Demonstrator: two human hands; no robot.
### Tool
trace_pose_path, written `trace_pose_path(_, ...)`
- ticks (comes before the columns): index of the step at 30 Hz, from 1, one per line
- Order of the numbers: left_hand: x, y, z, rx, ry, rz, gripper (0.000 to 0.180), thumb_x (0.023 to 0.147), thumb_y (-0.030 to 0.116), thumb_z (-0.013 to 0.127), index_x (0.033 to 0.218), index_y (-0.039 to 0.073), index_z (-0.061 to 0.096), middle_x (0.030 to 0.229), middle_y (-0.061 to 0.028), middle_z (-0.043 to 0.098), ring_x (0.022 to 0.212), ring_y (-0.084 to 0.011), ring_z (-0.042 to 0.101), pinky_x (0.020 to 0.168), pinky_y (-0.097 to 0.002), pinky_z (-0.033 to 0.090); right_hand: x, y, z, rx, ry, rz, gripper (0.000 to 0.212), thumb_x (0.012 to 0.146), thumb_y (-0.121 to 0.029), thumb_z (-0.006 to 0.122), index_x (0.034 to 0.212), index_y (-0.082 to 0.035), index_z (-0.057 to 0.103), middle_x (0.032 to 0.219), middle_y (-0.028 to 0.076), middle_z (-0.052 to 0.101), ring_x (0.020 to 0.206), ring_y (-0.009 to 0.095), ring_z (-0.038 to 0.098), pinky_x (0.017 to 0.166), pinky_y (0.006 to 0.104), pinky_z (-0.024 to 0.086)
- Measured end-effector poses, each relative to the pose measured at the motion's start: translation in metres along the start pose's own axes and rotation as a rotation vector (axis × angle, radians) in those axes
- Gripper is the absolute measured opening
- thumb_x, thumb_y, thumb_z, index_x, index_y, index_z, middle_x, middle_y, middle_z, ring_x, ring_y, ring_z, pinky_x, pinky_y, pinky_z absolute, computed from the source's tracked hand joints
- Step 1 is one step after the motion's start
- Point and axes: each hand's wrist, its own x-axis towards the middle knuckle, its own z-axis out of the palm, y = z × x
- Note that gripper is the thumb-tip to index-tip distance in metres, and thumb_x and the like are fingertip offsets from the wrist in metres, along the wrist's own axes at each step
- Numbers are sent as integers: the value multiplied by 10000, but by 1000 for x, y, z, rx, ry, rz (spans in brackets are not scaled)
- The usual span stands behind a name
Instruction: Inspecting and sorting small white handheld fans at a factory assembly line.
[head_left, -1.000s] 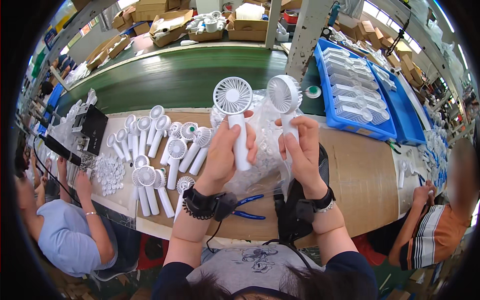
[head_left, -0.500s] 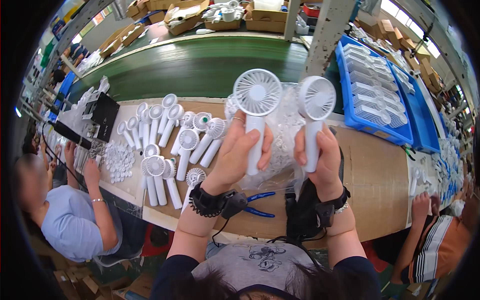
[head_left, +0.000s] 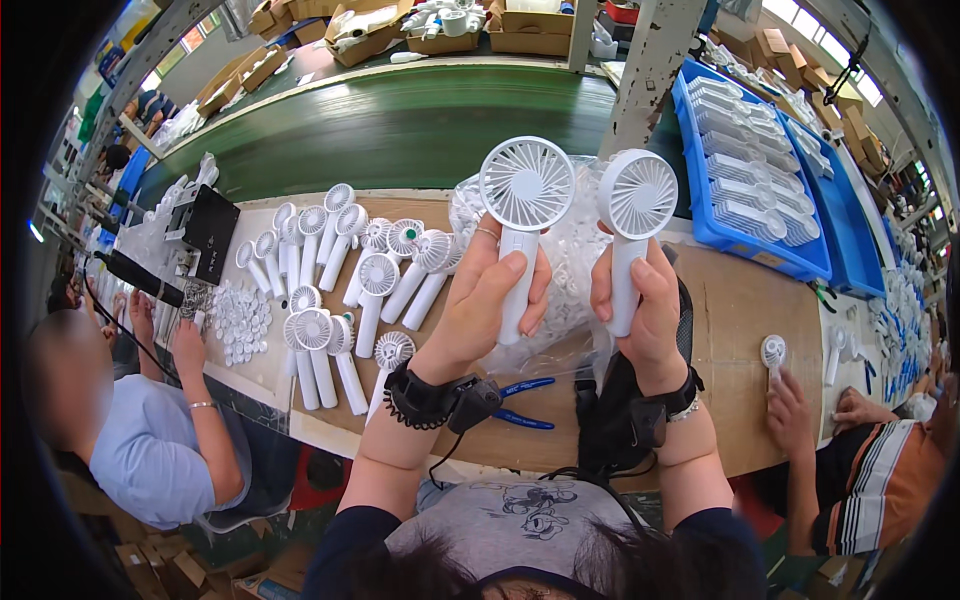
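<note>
Grasping one fan (head_left: 526, 195) low down at the frame's centre, the left hand (head_left: 492, 290) holds it nearly upright; the right hand (head_left: 650, 312) grips a second fan (head_left: 637, 200) likewise, just rightward. Such holds are presumably chosen to leave the upper parts uncovered.

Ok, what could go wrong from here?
The left fan, in the left hand, and right fan, in the right hand, have heads close together and might knock. If either slips, it could land on the clear plastic bag below. The left wrist's black device, seen beside the blue pliers, could nudge them.
</note>
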Motion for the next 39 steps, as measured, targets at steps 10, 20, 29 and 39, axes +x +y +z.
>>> trace_pose_path(10, 1, -1, 2, 11, 46, -15, 398, 852, 287, 423, 1115, 1, 335, 648, -80, 413, 398, -123, 395, 381, -238, 363, 2, -2, -1, 41, 19, 22, 485, 824, -294, 373, 1162, 53, 370, 623, 78, 467, 474, 99, 406, 462, 202, 330)
trace_pose_path(20, 1, -3, -6, -35, -37, -64, 373, 865, 203, 381, 1177, 63, 232, 711, -92, 436, 458, -130, 433, 450, -244, 389, 2, 0, -3, 57, 24, 19, 489, 822, -298, 381, 1164, 51, 361, 605, 75, 462, 473, 101, 404, 461, 203, 328)
trace_pose_path(29, 1, -4, -6, -38, 15, -67, 371, 873, 186, 370, 1196, 71, 229, 713, -80, 443, 474, -127, 437, 472, -233, 385, 3, 3, -3, 4, 60, 15, 484, 830, -307, 375, 1160, 46, 366, 585, 76, 453, 461, 106, 406, 440, 206, 324)
trace_pose_path(39, 5, -6, -14, 13, -29, -9, 424, 876, 150, 356, 1266, 60, 217, 756, -80, 468, 506, -103, 436, 487, -219, 388, 6, 5, -2, 2, 78, 24, 443, 832, -306, 370, 1106, 40, 385, 577, 82, 455, 444, 115, 407, 431, 214, 332)
